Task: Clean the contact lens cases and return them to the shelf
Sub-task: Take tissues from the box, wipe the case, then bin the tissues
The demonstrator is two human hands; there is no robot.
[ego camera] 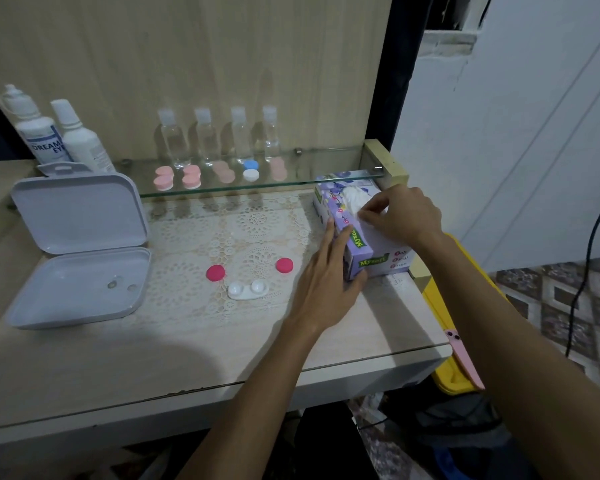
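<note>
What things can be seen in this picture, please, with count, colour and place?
clear bottles: four, glass shelf
solution bottles: two, white, far left
closed lens cases: five, four pink, one blue-white, on shelf
open lens case: one, white, on lace mat
caps: two, pink, beside it
box: one, grey, open, left
tissue box: one, purple, right
left hand: steadies tissue box
right hand: pinches tissue

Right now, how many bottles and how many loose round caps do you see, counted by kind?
Clear small bottles on the glass shelf: 4
White solution bottles at the left: 2
Loose dark pink caps on the lace mat: 2
Total: 8
</note>
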